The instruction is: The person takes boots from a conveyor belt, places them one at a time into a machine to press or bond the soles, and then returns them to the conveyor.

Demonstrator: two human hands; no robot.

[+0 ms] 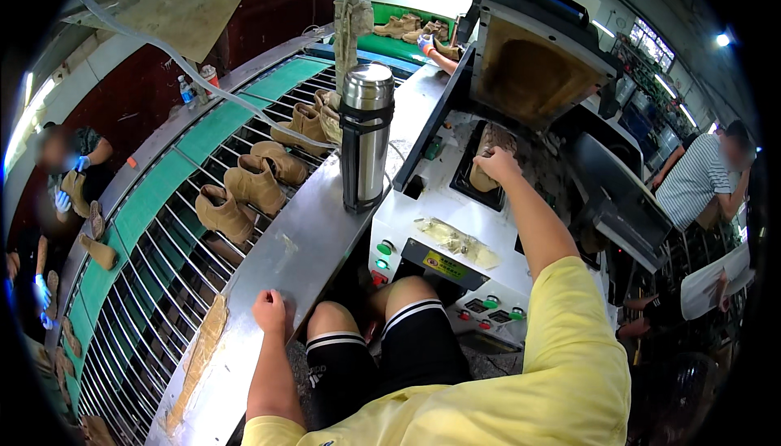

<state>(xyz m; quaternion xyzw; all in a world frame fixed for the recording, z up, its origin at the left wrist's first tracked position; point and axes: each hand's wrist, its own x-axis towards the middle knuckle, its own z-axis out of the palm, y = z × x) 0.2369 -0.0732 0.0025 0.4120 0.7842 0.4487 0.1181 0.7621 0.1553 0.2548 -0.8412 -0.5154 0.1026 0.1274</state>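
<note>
My right hand (pixel 498 168) is closed on a tan shoe (pixel 494 138) lying on the black pad of a white press machine (pixel 399 226). The shoe's brown patterned sole appears to face up, and my fingers wrap round its near end. Above and behind it, the machine's padded lid (pixel 533 63) stands raised. My left hand (pixel 269 310) rests as a loose fist on the metal ledge (pixel 305 242), with nothing visible in it. Several tan boots (pixel 254 185) stand upright on the rack of metal bars beyond that ledge.
A steel flask (pixel 366 137) stands on the ledge between boots and machine. A green-edged conveyor (pixel 146 210) curves along the left, where gloved co-workers handle shoe parts. Another person's gloved hand (pixel 426 45) is near boots at the back. A person in a striped shirt (pixel 695 181) is at right.
</note>
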